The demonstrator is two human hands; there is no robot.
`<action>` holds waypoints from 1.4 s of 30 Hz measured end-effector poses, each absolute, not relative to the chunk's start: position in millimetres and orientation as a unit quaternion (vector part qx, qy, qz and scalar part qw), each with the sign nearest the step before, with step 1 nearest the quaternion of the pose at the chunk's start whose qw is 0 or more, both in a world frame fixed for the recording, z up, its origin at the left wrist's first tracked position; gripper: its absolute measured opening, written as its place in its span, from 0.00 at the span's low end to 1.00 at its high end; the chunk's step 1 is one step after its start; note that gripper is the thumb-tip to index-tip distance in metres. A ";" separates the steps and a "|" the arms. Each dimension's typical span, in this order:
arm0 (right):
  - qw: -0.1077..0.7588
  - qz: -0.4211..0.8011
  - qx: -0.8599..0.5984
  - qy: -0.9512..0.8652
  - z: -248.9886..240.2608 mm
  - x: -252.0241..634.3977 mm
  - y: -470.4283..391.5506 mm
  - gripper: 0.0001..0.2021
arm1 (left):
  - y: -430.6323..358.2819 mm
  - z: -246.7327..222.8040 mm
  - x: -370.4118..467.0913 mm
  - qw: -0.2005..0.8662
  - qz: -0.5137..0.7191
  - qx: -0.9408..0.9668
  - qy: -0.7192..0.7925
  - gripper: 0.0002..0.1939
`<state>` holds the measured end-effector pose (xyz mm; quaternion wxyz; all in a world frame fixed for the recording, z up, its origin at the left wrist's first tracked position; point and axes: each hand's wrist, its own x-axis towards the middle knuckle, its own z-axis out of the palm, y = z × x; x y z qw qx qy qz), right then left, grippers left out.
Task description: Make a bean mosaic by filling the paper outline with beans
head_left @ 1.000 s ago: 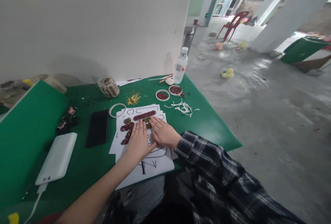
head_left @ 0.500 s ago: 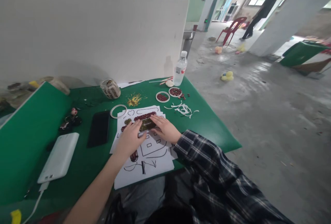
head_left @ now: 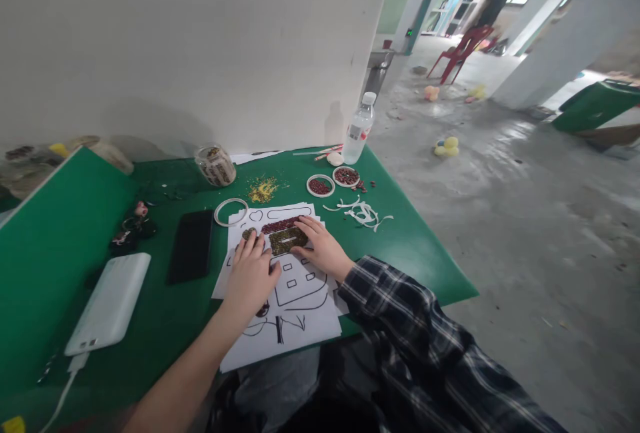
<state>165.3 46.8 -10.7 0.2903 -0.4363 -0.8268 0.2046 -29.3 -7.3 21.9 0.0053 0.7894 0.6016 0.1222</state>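
The left hand (head_left: 250, 276) has slid left off the mid-frame green-filled rectangle (head_left: 279, 247), fingers spread, while the flattened right hand (head_left: 324, 248) apparently steadies it.

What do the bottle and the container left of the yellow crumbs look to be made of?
The bottle: probably thin, glossy plastic; it is see-through, with a white cap.

The container: clear and shiny, its contents showing through the wall; glass or hard plastic, I cannot tell which.
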 end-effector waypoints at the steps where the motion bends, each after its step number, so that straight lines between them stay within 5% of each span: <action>1: 0.287 0.209 -0.440 -0.825 -10.8 165.2 46.7 0.30 | -11.0 21.4 -25.7 -0.002 0.105 0.786 0.609 0.19; 10: 0.271 0.216 -0.447 -0.825 -11.0 164.4 46.4 0.30 | -33.2 11.6 -3.8 -0.007 0.084 0.777 0.624 0.32; 42: 0.256 0.207 -0.451 -0.829 -9.3 163.9 44.4 0.28 | -20.9 7.1 -4.1 -0.022 0.054 0.777 0.627 0.37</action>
